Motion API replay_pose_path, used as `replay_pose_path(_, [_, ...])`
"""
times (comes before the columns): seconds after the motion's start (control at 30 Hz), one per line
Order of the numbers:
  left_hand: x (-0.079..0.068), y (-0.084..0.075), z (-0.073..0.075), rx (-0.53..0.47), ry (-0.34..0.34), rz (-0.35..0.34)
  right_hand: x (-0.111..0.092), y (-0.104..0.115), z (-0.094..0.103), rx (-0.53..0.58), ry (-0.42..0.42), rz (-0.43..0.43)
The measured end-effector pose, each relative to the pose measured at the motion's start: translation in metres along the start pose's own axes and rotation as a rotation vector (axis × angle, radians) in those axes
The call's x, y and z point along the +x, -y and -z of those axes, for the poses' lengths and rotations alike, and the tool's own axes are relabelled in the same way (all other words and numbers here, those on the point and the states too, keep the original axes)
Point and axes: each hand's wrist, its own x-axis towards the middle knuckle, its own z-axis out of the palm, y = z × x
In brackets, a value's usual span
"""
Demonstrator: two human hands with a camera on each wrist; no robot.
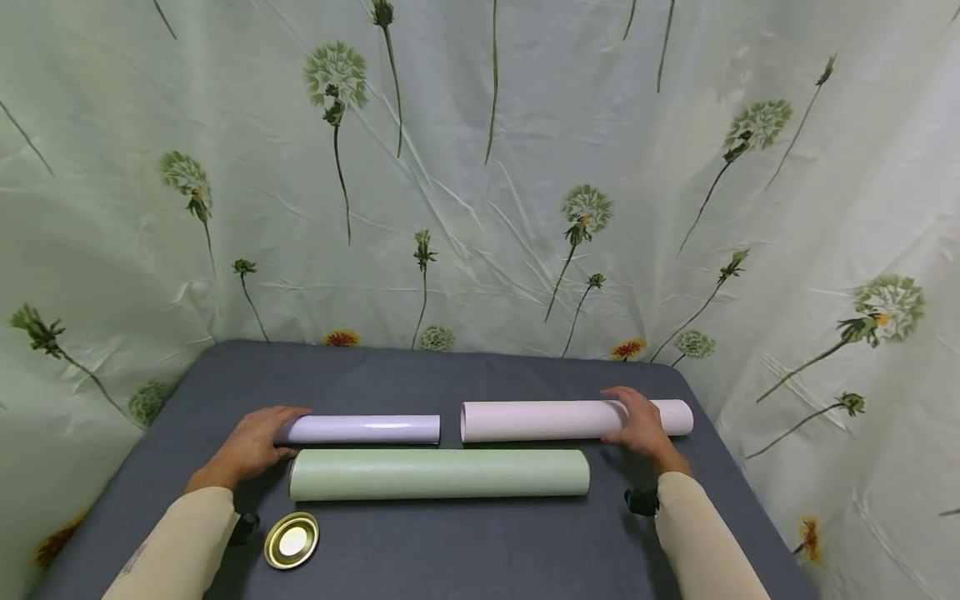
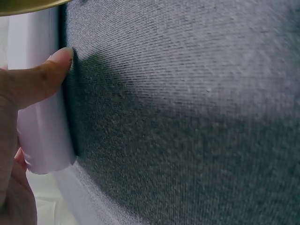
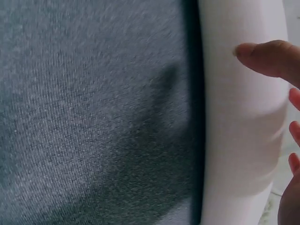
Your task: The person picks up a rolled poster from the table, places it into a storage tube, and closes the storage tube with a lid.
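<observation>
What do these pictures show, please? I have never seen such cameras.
There is no machine here, only a person's left hand and right hand. The wide picture is taken from the person's head, looking forward and down; the other two are taken from the left and right wrists. On the dark table lie a lavender roll, a pink roll, a green roll nearer the person, and a round gold-coloured piece. The left hand spans the lavender roll's left end; the right hand, the pink roll. Whether either hand grips firmly, I cannot tell.
</observation>
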Motion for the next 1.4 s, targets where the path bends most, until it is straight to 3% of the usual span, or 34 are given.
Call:
replay_pose_path(0.17, [0.001, 0.001, 0.000, 0.020, 0.004, 0.027, 0.002, -0.003, -0.006, 0.001, 0.002, -0.017])
replay_pose_path(0.43, [-0.001, -0.001, 0.002, 0.032, 0.000, 0.056, 0.008, 0.000, -0.019, -0.103, 0.028, -0.008])
replay_pose_path(0.63, [0.000, 0.000, 0.002, 0.034, 0.003, 0.065, 0.008, 0.003, -0.027, -0.153, 0.021, -0.062])
replay_pose_path(1.4, [0.001, -0.001, -0.002, -0.007, 0.004, 0.102, 0.008, 0.004, -0.030, -0.140, 0.018, -0.135])
